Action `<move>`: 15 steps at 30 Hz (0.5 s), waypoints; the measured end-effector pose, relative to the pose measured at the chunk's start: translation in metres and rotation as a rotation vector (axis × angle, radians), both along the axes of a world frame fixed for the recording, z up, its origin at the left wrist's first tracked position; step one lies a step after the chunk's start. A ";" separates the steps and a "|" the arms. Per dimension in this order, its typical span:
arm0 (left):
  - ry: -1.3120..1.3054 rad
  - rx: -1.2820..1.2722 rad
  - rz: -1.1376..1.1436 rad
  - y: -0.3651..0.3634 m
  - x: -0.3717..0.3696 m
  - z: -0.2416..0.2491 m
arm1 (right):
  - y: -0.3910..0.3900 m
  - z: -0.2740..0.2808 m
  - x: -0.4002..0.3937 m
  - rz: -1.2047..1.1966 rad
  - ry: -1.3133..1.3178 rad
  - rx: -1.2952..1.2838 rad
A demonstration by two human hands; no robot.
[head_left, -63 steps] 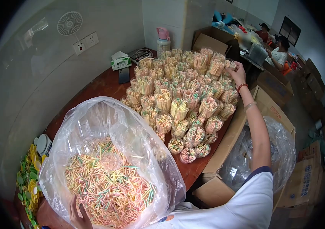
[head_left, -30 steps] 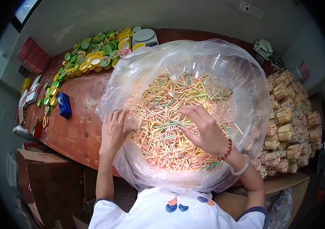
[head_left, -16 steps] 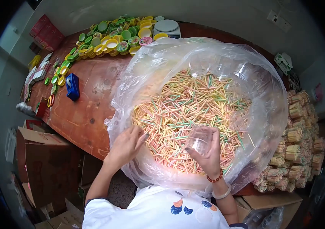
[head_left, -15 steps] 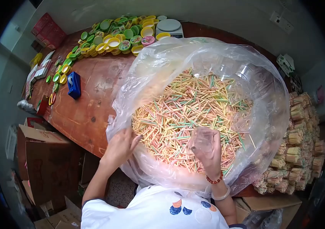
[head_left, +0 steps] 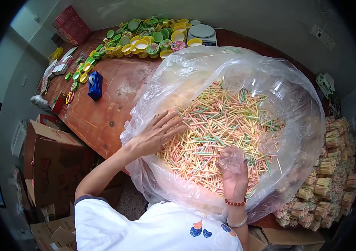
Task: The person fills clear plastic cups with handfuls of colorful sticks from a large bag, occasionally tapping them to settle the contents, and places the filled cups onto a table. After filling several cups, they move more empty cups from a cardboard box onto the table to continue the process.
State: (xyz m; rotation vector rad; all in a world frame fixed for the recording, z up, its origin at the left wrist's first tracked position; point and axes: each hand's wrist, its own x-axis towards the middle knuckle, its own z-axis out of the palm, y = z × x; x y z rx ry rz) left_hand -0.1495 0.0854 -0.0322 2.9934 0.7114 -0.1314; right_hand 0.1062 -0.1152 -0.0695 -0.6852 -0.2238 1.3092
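A large clear plastic bag lies open on the brown table, full of short pastel sticks in pink, yellow and green. My left hand is spread palm down over the bag's left inner edge, its fingertips at the sticks and nothing held. My right hand, palm up, has its fingers around a clear plastic cup above the lower right part of the pile. More clear cups lie inside the bag at its upper right.
Green and yellow lids and a white scale stand at the table's back. A blue tape dispenser is at the left. Bundled sticks are stacked at the right, and a cardboard box stands lower left.
My left hand has moved up and right over the sticks, fingers spreading. My right hand has turned palm up with the cup tilted. The whole view has shifted slightly.
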 end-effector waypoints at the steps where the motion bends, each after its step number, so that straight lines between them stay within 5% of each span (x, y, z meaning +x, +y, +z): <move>1: -0.054 0.049 -0.078 0.012 0.006 -0.009 | -0.002 -0.001 -0.002 -0.005 -0.011 0.027; 8: -0.156 0.182 -0.243 0.057 0.033 -0.016 | 0.002 0.022 -0.008 0.042 -0.197 0.034; 15: -0.470 -0.176 -0.143 0.038 0.039 -0.002 | 0.000 -0.001 -0.008 -0.008 -0.358 -0.003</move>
